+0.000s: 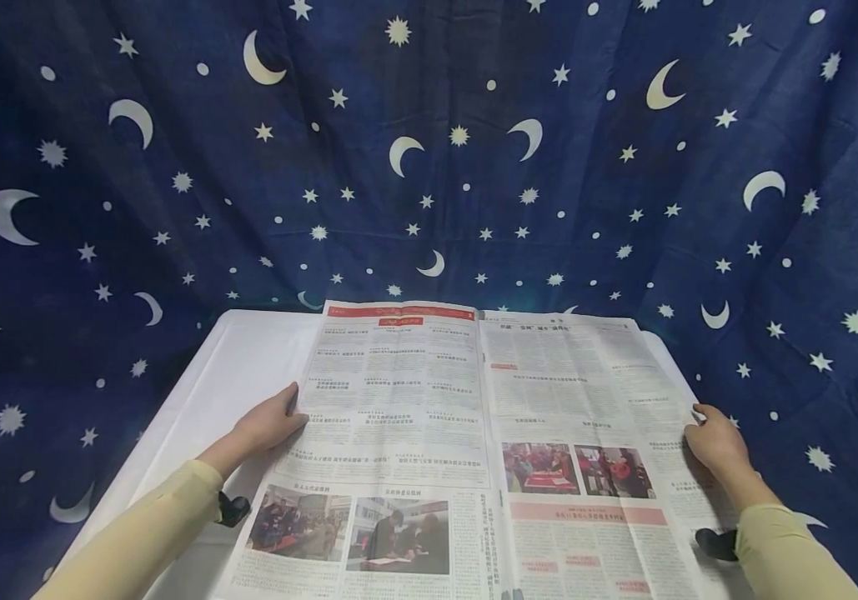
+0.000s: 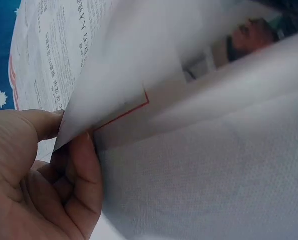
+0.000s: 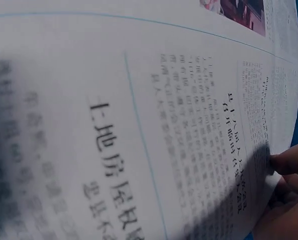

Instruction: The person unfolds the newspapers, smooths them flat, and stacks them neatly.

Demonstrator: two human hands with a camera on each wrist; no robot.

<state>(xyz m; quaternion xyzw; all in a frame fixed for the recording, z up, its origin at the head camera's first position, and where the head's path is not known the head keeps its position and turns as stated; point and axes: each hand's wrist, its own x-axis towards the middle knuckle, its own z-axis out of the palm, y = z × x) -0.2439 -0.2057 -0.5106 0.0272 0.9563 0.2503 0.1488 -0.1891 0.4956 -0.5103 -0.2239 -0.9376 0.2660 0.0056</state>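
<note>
A newspaper point(image 1: 429, 450) lies spread wide, upside down in the head view, with a fold running down its middle. At its left edge my left hand point(image 1: 269, 423) pinches the paper; in the left wrist view thumb and curled fingers point(image 2: 83, 170) hold the sheet's edge, which is lifted over a white textured surface. The right edge is held by my right hand point(image 1: 720, 446), thumb on top of the page and fingers curled beneath, as the right wrist view shows. Photos and red banners are printed on both pages.
Beneath the newspaper is a white table point(image 1: 248, 350), its left part showing. A dark blue curtain point(image 1: 429, 167) with moons and stars hangs behind and around it. Black wrist straps point(image 1: 233, 509) sit below both sleeves.
</note>
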